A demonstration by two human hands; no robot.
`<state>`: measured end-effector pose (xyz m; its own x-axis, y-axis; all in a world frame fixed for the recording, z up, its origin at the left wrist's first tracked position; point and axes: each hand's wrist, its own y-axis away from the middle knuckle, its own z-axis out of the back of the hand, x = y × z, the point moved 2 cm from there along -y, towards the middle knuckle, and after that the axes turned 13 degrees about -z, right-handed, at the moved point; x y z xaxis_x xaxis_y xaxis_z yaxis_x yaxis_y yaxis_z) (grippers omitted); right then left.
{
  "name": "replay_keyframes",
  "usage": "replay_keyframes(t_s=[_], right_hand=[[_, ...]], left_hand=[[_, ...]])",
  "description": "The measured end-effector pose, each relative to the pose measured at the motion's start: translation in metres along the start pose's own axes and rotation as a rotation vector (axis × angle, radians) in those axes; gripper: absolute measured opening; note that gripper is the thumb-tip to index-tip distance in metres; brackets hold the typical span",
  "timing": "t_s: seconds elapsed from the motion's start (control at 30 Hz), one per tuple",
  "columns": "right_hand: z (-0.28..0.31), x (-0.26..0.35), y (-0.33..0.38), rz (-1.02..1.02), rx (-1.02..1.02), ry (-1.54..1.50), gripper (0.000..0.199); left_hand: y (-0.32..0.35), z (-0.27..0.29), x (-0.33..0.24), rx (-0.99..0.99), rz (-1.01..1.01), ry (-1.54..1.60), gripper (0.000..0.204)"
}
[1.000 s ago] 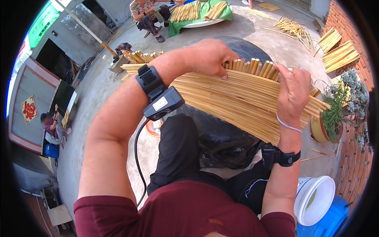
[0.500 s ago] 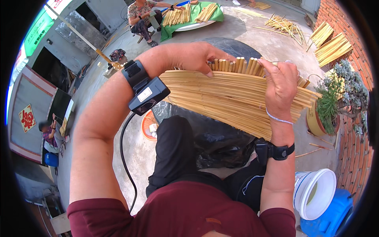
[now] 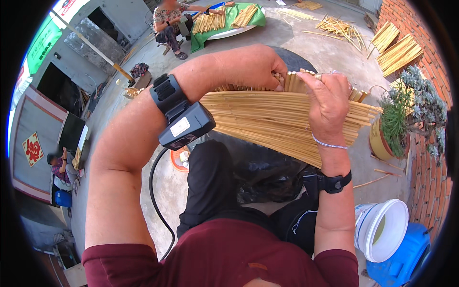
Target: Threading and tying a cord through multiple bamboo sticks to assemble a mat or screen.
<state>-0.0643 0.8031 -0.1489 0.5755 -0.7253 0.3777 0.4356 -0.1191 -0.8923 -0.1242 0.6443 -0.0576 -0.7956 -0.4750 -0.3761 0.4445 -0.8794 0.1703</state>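
Note:
A wide fan of straw-coloured reed stalks (image 3: 272, 119) lies in front of me, above my knees, over black plastic sheeting (image 3: 267, 174). Along its far edge stands a row of short cut stalk ends (image 3: 295, 84). My left hand (image 3: 265, 67) reaches over from the left and pinches some of these ends between thumb and fingers. Close by on the right, my right hand (image 3: 330, 103) is closed on the same row, its thumb pressed on the ends and its palm over the fan. The undersides of both grips are hidden.
A potted plant (image 3: 385, 141) stands to the right by a brick wall. At the lower right are a white bucket (image 3: 389, 234) and a blue container (image 3: 404, 256). An orange basket (image 3: 178, 160) sits by my left knee. Far ahead, a person (image 3: 168, 21) sits beside a green-covered table (image 3: 260, 20).
My left hand has slid right along the row of stalk ends, closer to my right hand. The right hand and the fan have shifted slightly left.

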Motion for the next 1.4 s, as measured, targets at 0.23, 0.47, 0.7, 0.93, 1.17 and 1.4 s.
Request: replay_keyframes(t_s=[0.23,0.47,0.7,0.93,1.17,1.4], right_hand=[[0.001,0.001,-0.001,0.001,-0.023,-0.005,0.025],[0.003,-0.001,0.002,0.014,-0.024,-0.001,0.026],[0.004,0.001,0.003,0.03,-0.018,-0.008,0.026],[0.006,0.005,0.004,0.025,0.002,-0.042,0.027],[0.007,0.005,0.003,0.05,0.005,-0.056,0.027],[0.005,0.004,0.004,0.043,-0.007,-0.049,0.027]], left_hand=[[0.0,-0.034,0.007,-0.455,-0.02,-0.181,0.019],[0.002,-0.04,0.001,-0.575,0.063,-0.22,0.023],[0.006,-0.048,0.0,-0.648,0.02,-0.192,0.024],[0.004,-0.044,-0.008,-0.502,0.052,-0.141,0.03],[0.005,-0.036,-0.01,-0.495,-0.047,-0.119,0.04],[0.0,-0.039,-0.013,-0.412,-0.001,-0.257,0.035]])
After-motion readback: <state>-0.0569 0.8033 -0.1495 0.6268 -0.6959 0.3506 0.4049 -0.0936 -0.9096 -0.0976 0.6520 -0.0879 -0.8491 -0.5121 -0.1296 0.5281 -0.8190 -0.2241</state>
